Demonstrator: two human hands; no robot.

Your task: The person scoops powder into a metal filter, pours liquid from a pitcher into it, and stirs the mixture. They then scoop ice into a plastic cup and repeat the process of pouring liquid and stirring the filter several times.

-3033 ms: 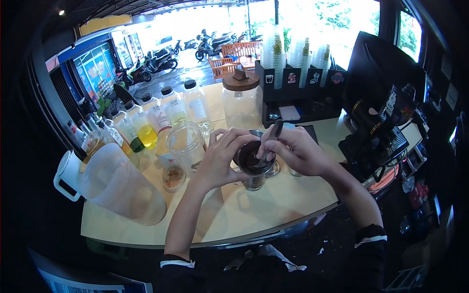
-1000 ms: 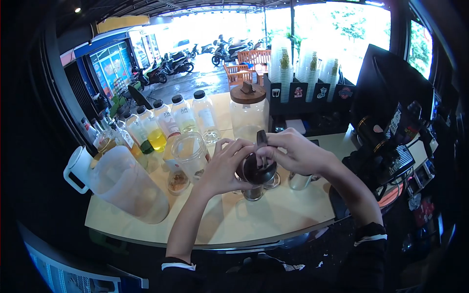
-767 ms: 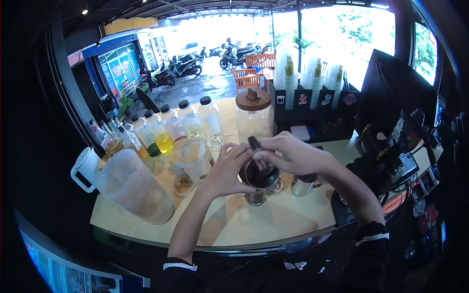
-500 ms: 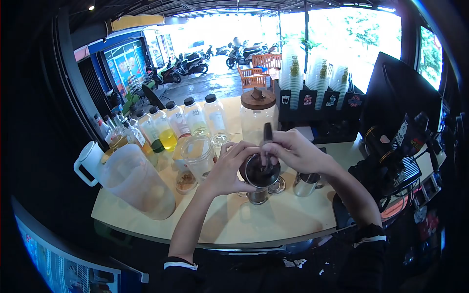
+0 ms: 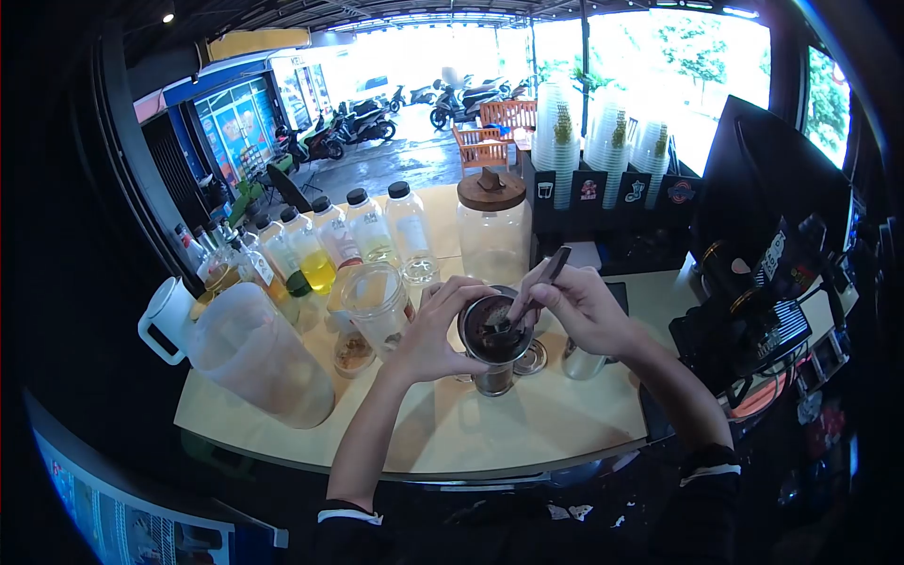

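Observation:
My left hand (image 5: 435,334) is wrapped round the side of a dark round cup (image 5: 482,350), thumb at the near side and fingers at the far rim. Dark contents show inside it. Below the cup is a metal container (image 5: 494,380) on the counter. My right hand (image 5: 582,311) grips a dark-handled utensil (image 5: 551,271), tilted to the right, with its lower end inside the cup. A round metal lid (image 5: 531,358) lies just right of the cup, and a metal tumbler (image 5: 583,363) stands below my right hand.
A large frosted pitcher (image 5: 264,363) stands left, near a clear jar (image 5: 375,297) and a row of capped bottles (image 5: 367,231). Behind the cup is a wooden-lidded glass jar (image 5: 493,231). Stacked plastic cups (image 5: 557,141) fill a black holder; dark equipment (image 5: 734,301) stands right.
My right hand has moved right and slightly down, and the utensil has gone from near upright to leaning right. More of the cup's inside shows. The view has shifted slightly.

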